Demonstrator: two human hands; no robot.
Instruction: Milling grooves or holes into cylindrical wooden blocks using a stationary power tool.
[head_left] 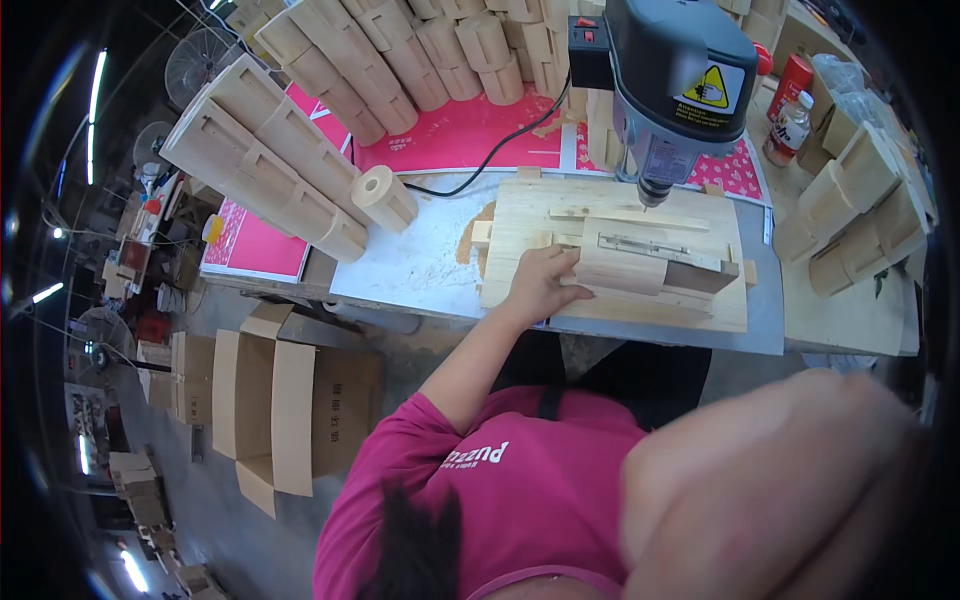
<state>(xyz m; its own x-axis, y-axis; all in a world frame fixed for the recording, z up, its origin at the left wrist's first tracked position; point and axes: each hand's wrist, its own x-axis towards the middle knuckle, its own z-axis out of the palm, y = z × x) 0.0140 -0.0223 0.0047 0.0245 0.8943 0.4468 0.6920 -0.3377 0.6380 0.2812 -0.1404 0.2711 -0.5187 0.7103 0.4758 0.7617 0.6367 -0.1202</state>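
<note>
While my left hand (540, 285), fingers curled closed against the wooden block (622, 268), presses it on the jig board (520, 215) just below the drill chuck (655, 190), I'd keep it square; right hand unseen.

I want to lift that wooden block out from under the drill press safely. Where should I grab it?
Grip the wooden block at its left end, where the left hand already rests, coming in from the left. That end sticks out clear of the drill chuck, and its flat long faces probably suit a pinch.
</note>
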